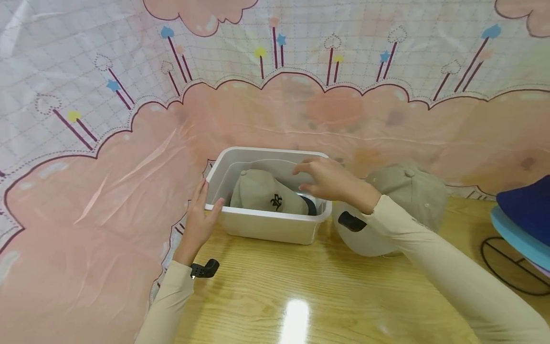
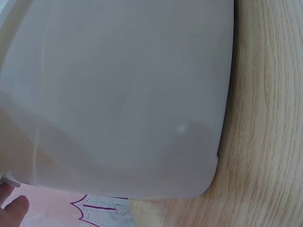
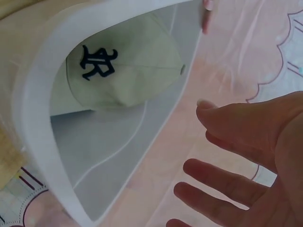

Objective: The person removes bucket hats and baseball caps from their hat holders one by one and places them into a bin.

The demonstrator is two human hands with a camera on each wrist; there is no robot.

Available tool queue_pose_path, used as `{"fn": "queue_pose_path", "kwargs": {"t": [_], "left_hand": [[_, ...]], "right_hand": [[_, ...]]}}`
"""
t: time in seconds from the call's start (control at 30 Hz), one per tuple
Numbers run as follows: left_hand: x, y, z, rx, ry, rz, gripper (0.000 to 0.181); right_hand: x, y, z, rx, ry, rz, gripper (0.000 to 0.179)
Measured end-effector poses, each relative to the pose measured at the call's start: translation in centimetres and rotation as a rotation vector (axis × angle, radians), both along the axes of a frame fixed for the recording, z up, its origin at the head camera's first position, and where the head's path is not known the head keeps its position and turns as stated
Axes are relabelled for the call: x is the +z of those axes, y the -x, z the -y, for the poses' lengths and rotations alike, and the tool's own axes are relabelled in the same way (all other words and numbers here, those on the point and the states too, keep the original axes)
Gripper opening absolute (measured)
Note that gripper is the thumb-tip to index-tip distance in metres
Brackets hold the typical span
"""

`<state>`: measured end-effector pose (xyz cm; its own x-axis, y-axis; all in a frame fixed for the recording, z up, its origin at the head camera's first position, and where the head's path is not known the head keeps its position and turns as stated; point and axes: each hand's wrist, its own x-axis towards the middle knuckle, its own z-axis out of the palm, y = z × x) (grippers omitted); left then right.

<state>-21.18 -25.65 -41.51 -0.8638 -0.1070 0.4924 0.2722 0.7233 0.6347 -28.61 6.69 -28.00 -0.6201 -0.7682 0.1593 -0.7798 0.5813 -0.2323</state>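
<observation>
A beige baseball cap (image 1: 258,191) with a dark embroidered letter lies inside a white plastic bin (image 1: 266,225); the same cap (image 3: 137,61) shows over the rim in the right wrist view. My left hand (image 1: 199,224) rests at the bin's front left corner, its fairly straight fingers along the left rim and its thumb by the front. Above the bin's right end hovers my right hand (image 1: 328,179), fingers spread and loosely bent, holding nothing. In the right wrist view the right hand (image 3: 251,161) is apart from the cap. The bin's outer wall (image 2: 128,94) fills most of the left wrist view.
Right of the bin, another beige cap (image 1: 412,186) sits partly behind my right forearm. Dark blue and light blue hats (image 1: 526,210) are stacked at the far right, beside a black wire stand (image 1: 515,267). A patterned pink sheet (image 1: 275,114) rises behind the wooden table (image 1: 258,286).
</observation>
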Motion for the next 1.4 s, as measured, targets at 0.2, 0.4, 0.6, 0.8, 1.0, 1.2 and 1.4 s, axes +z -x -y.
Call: {"fn": "queue_pose_path", "kwargs": {"t": [0.2, 0.4, 0.6, 0.8, 1.0, 1.2, 1.4], "left_hand": [[0.0, 0.0, 0.1, 0.002, -0.009, 0.002, 0.070], [-0.2, 0.1, 0.1, 0.001, -0.004, -0.005, 0.069], [-0.4, 0.1, 0.1, 0.003, 0.000, -0.024, 0.068], [-0.3, 0.1, 0.0, 0.004, -0.006, -0.040, 0.066], [-0.2, 0.1, -0.2, -0.002, -0.001, -0.035, 0.066], [-0.1, 0.2, -0.2, 0.001, 0.006, -0.030, 0.066], [-0.4, 0.2, -0.1, 0.009, 0.010, -0.039, 0.066]], "right_hand": [[0.3, -0.2, -1.2, -0.014, 0.019, -0.024, 0.033], [0.3, -0.4, -2.5, -0.034, 0.037, -0.086, 0.032], [0.8, -1.0, -3.6, -0.076, -0.001, -0.085, 0.036], [1.1, -1.5, -4.7, -0.101, -0.020, -0.082, 0.039], [1.1, -1.6, -6.3, -0.134, 0.001, -0.081, 0.038], [1.1, -1.9, -7.8, -0.171, 0.022, -0.099, 0.042], [1.7, -2.3, -9.1, -0.218, 0.004, -0.090, 0.048]]}}
